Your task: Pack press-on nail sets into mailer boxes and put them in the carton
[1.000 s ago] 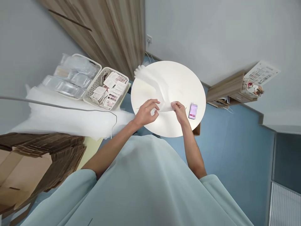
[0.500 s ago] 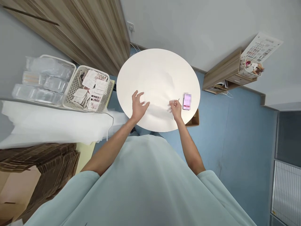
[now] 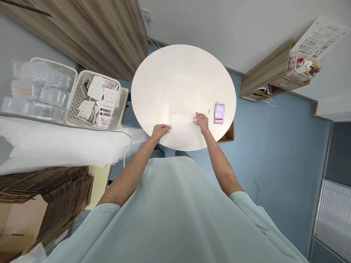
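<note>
My left hand (image 3: 161, 131) is low over the near left part of the white round table (image 3: 181, 65), with its fingers pressed together and pointing right. My right hand (image 3: 202, 122) is closed in a pinch over the near right part. Between them the white surface shows faint bright and shaded patches; whether a thin white sheet lies there I cannot tell. A small dark slender item (image 3: 208, 111) rests just beyond my right hand, apart from it. To the right lies a phone (image 3: 219, 113) with a blurred pinkish screen.
At the left stand a perforated basket (image 3: 72, 104) of printed cards and clear plastic boxes (image 3: 45, 109). White sheeting (image 3: 55, 142) and stacked brown cardboard (image 3: 60, 193) lie nearer. A wooden shelf unit (image 3: 268, 69) is at the right; a small wooden box (image 3: 229, 133) shows beneath the table.
My left hand has closed from spread fingers and moved nearer my body. The white, rumpled shape between my hands now looks flat or gone. The dark item no longer appears at my right fingers.
</note>
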`<state>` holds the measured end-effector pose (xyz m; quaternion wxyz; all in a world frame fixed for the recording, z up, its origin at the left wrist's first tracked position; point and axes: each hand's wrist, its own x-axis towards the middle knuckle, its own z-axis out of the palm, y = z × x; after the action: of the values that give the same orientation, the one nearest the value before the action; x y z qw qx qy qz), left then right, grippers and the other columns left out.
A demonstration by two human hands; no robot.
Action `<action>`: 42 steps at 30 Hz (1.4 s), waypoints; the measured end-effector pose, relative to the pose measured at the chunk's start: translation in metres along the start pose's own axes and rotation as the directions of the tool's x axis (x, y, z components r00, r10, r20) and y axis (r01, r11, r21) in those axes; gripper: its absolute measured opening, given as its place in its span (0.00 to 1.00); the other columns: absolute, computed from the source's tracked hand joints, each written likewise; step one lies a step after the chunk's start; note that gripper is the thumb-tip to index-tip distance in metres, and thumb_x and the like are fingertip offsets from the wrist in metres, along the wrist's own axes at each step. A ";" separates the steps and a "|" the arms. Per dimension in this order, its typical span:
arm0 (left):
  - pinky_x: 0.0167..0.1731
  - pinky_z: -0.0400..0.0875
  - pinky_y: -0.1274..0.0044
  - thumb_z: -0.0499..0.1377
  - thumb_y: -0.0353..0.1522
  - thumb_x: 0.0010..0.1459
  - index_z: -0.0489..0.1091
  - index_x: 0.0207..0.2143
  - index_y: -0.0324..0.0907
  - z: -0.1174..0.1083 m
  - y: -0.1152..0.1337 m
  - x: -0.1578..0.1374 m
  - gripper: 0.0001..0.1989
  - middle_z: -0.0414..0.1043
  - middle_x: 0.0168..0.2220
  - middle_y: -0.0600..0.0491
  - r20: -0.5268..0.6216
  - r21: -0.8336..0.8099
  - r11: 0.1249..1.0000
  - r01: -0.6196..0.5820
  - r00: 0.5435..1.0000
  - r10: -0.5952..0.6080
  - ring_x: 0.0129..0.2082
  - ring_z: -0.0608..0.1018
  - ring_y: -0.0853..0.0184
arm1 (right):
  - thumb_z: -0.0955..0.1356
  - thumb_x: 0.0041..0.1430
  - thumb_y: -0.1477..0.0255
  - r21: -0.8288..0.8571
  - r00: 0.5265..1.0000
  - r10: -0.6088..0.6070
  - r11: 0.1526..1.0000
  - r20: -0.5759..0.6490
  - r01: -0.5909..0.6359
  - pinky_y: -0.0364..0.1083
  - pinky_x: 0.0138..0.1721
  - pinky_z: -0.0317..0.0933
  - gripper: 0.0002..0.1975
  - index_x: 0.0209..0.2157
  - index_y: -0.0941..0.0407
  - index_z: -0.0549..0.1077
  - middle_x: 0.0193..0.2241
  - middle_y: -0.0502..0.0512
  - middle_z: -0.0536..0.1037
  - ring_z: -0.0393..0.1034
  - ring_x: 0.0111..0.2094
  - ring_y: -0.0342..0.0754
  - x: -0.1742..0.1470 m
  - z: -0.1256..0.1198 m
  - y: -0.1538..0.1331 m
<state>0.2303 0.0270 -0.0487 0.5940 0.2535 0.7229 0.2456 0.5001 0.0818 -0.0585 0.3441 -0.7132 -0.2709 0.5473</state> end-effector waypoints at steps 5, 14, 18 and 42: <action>0.36 0.77 0.73 0.74 0.32 0.54 0.80 0.34 0.40 0.003 -0.003 0.016 0.08 0.87 0.40 0.44 -0.037 0.006 1.000 0.025 0.999 -0.024 0.38 0.86 0.61 | 0.79 0.69 0.56 -0.044 0.979 0.148 0.989 0.137 -0.143 0.43 0.40 0.75 0.18 0.37 0.55 0.79 0.39 0.58 0.89 0.85 0.35 0.46 -0.024 -0.011 0.028; 0.36 0.79 0.70 0.71 0.35 0.61 0.81 0.43 0.43 0.006 -0.006 0.046 0.09 0.88 0.46 0.45 -0.061 0.309 0.951 0.008 0.998 0.011 0.42 0.88 0.56 | 0.80 0.62 0.67 -0.150 0.980 0.195 0.971 0.048 -0.186 0.43 0.34 0.67 0.12 0.29 0.56 0.78 0.31 0.54 0.87 0.79 0.29 0.44 -0.056 -0.024 0.072; 0.56 0.81 0.61 0.66 0.34 0.68 0.81 0.52 0.46 -0.003 -0.014 0.047 0.11 0.87 0.50 0.46 -0.028 0.526 0.841 -0.128 0.986 0.167 0.51 0.86 0.52 | 0.78 0.63 0.66 -0.171 0.985 0.172 0.970 -0.007 -0.170 0.43 0.33 0.67 0.10 0.31 0.55 0.79 0.33 0.54 0.87 0.78 0.28 0.43 -0.052 -0.020 0.075; 0.70 0.72 0.52 0.64 0.32 0.63 0.63 0.77 0.39 -0.065 -0.076 0.027 0.41 0.67 0.75 0.36 0.335 0.737 0.485 -0.471 0.878 0.343 0.73 0.67 0.38 | 0.75 0.65 0.65 -0.465 0.943 0.074 0.855 -0.325 -0.227 0.47 0.55 0.72 0.16 0.52 0.52 0.78 0.46 0.56 0.88 0.84 0.49 0.51 -0.076 -0.020 0.122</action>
<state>0.1559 -0.0163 -0.1070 0.3899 0.6729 0.6286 0.0093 0.5009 -0.0553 -0.1061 0.1413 -0.8702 -0.2905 0.3719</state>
